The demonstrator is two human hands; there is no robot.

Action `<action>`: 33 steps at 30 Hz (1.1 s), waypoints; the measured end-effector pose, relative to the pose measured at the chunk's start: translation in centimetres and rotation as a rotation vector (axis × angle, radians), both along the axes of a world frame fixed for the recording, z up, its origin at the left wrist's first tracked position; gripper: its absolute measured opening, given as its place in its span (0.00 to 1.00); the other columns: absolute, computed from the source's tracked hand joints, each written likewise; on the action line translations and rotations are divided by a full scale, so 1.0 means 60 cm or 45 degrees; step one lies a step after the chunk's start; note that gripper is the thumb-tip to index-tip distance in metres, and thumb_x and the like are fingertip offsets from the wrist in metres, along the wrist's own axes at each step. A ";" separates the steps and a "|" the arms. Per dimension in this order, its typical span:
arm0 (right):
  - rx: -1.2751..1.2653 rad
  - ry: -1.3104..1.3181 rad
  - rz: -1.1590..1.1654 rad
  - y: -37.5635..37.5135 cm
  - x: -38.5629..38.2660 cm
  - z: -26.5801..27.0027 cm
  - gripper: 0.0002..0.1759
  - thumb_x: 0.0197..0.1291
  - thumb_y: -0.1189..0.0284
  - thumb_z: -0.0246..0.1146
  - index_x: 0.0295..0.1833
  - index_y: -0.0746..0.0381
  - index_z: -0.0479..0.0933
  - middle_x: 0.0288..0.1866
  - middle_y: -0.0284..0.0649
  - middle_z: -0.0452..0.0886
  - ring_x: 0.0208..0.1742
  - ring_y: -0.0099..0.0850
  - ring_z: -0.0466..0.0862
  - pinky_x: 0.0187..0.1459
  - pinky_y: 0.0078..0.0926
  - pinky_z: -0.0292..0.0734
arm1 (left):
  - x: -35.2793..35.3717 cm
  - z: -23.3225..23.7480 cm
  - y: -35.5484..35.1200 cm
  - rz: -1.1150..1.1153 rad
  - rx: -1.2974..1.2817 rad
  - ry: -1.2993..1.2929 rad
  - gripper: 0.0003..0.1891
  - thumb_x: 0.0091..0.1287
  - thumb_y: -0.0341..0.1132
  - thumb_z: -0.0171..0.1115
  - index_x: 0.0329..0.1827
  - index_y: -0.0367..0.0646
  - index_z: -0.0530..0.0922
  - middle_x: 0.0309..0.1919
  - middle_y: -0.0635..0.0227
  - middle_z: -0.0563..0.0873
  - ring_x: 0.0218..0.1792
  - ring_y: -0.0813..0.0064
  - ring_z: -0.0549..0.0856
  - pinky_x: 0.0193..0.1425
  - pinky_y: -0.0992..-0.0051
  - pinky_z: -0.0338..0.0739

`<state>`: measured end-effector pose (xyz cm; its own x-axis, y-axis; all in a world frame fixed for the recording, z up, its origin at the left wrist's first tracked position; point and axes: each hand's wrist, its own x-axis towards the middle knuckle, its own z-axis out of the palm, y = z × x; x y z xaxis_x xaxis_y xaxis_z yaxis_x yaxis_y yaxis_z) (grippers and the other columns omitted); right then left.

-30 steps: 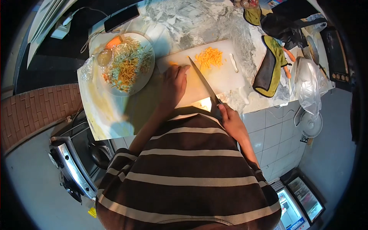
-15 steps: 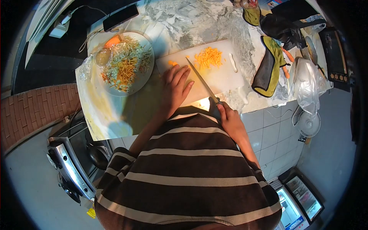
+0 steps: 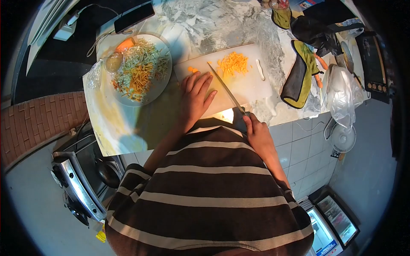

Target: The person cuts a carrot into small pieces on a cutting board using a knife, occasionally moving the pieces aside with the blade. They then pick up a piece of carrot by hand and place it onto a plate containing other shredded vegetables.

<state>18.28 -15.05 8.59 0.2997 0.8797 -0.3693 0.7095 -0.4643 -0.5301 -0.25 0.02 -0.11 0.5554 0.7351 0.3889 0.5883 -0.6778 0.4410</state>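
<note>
In my right hand [image 3: 258, 134] is a knife [image 3: 226, 88], gripped by its handle. Its blade lies slanted over the white cutting board [image 3: 230, 90], the tip pointing away from me beside a pile of finely cut orange carrot [image 3: 233, 64]. My left hand [image 3: 197, 94] rests flat on the board's left part, fingers stretched out and apart from the blade. Just beyond its fingertips are a few small orange pieces [image 3: 193, 69]. To the left, a plate [image 3: 161, 91] carries shredded vegetables [image 3: 143, 70], a larger carrot piece [image 3: 125, 44] and a round brownish item in plastic wrap.
A black phone [image 3: 134, 18] with a cable lies at the back left. On the right are a grey and yellow cloth [image 3: 295, 77], carrots [image 3: 319, 81] and plastic bags [image 3: 341, 94]. A stove [image 3: 79, 183] stands lower left, below the table's edge.
Hardly anything differs. My left fingers have shifted very slightly on the board, and the knife stays nearly where it was.
</note>
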 end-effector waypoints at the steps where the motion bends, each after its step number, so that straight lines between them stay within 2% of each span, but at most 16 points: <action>1: -0.012 0.008 0.014 0.002 0.000 -0.001 0.22 0.77 0.59 0.51 0.52 0.68 0.77 0.26 0.64 0.80 0.33 0.65 0.82 0.34 0.59 0.76 | 0.000 0.000 0.000 0.001 0.002 0.002 0.24 0.64 0.42 0.68 0.61 0.43 0.79 0.63 0.69 0.79 0.67 0.61 0.72 0.72 0.55 0.62; 5: -0.020 0.008 0.010 0.006 0.000 -0.005 0.22 0.77 0.58 0.51 0.51 0.68 0.77 0.26 0.64 0.80 0.34 0.65 0.82 0.34 0.59 0.76 | -0.001 0.002 0.000 0.001 0.002 0.012 0.24 0.64 0.42 0.68 0.61 0.42 0.79 0.64 0.68 0.79 0.67 0.61 0.71 0.72 0.55 0.62; 14: 0.011 -0.054 0.034 0.003 -0.001 -0.004 0.22 0.77 0.58 0.51 0.55 0.68 0.77 0.28 0.65 0.81 0.35 0.65 0.82 0.36 0.60 0.76 | -0.001 0.002 0.001 -0.008 -0.029 0.013 0.23 0.65 0.42 0.68 0.61 0.42 0.79 0.64 0.69 0.79 0.68 0.61 0.71 0.73 0.55 0.61; 33: -0.015 -0.031 0.038 0.012 -0.002 0.000 0.21 0.77 0.58 0.50 0.50 0.67 0.76 0.27 0.64 0.81 0.33 0.65 0.81 0.33 0.60 0.76 | -0.002 0.000 0.001 0.003 -0.005 0.012 0.24 0.64 0.43 0.68 0.61 0.42 0.79 0.64 0.70 0.78 0.68 0.62 0.71 0.72 0.55 0.62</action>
<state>18.16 -14.36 8.56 0.2824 0.8839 -0.3727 0.7360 -0.4488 -0.5067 -0.38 0.09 -0.08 0.5576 0.7377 0.3807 0.5939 -0.6749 0.4380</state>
